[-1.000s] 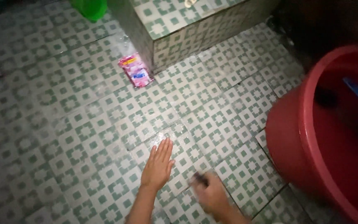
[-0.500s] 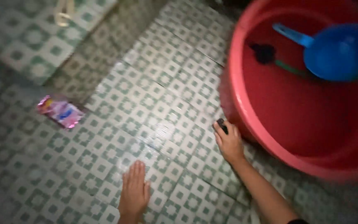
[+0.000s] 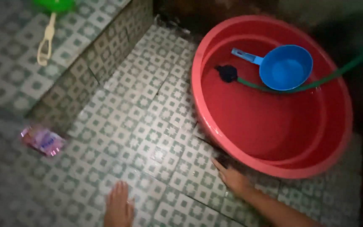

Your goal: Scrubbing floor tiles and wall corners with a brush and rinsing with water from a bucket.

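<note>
The big red plastic basin (image 3: 274, 126) fills the right of your view on the green-and-white tiled floor (image 3: 148, 113), with a blue dipper (image 3: 284, 67) and a green hose (image 3: 316, 82) inside it. Your right hand (image 3: 232, 178) lies against the floor just under the basin's near rim, its grip too blurred to tell. Your left hand (image 3: 118, 206) rests flat, fingers together, with a pink sachet (image 3: 43, 141) further left.

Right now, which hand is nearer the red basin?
Right. The right hand lies on the tiled floor at the foot of the red basin, under its rim. The left hand rests flat farther off, by the picture's lower edge.
</note>
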